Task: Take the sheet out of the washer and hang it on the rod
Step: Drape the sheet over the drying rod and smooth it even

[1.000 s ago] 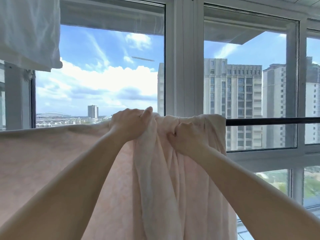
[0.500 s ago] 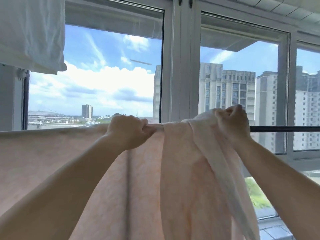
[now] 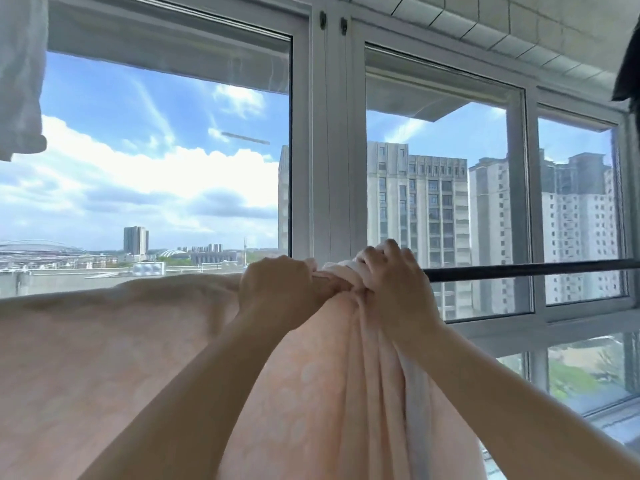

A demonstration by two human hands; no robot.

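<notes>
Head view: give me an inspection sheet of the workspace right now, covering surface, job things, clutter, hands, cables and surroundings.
Surface: nothing seen; no table or floor in view.
Job's things: pink sheet draped over the rod, spread flat on the left, bunched into folds under the hands; the rod is bare to the right. Washer not in view.
Clutter: white cloth hanging at upper left.
Hands: left hand grips the sheet's top edge; right hand grips the bunched folds beside it, at the rod.
Cables: nothing seen.
Surroundings: window frame behind the rod; towers and cloudy blue sky outside; tiled ceiling at upper right.
</notes>
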